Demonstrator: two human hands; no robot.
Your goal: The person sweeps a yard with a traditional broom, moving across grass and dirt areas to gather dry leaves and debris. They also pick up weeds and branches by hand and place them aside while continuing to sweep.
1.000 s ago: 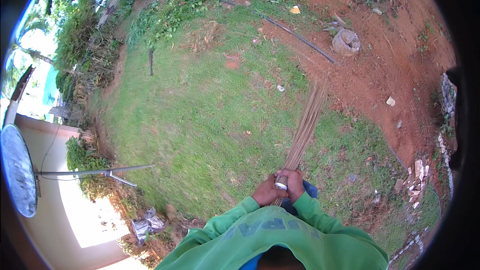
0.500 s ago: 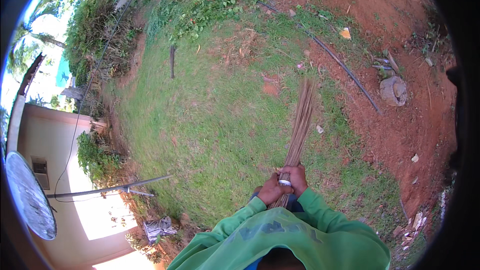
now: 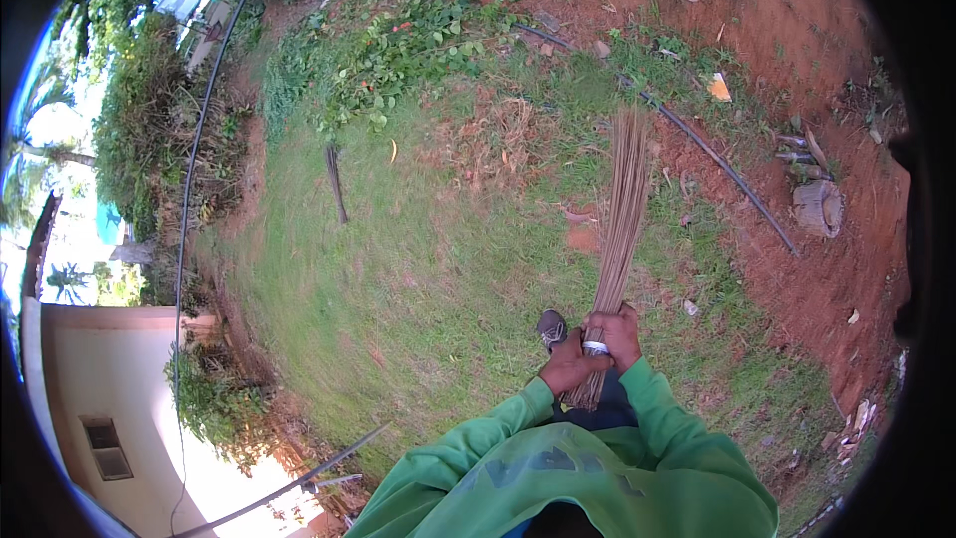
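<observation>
Both my hands grip the bound end of a long bundle of thin brown sticks, a stick broom (image 3: 621,209), just in front of my body. My left hand (image 3: 568,367) wraps the lower part of the bundle, and my right hand (image 3: 616,332) closes around it just above, by a pale band. The broom's loose end fans out ahead over the grass (image 3: 398,269), near the red bare soil (image 3: 827,269). My green sleeves come in from the lower edge, and the toe of my grey shoe (image 3: 551,327) shows beside my left hand.
A dark hose (image 3: 717,164) runs across the soil at the right. A tree stump (image 3: 819,207) sits at the far right with scraps of litter around. Leafy plants (image 3: 418,40) grow at the top, a dark stick (image 3: 337,184) lies on the lawn, and a pale building wall (image 3: 110,408) stands at the lower left.
The view has swung, so the ground features shifted right and down. The broom's far end has moved a little to the right across the grass. Both hands keep their hold.
</observation>
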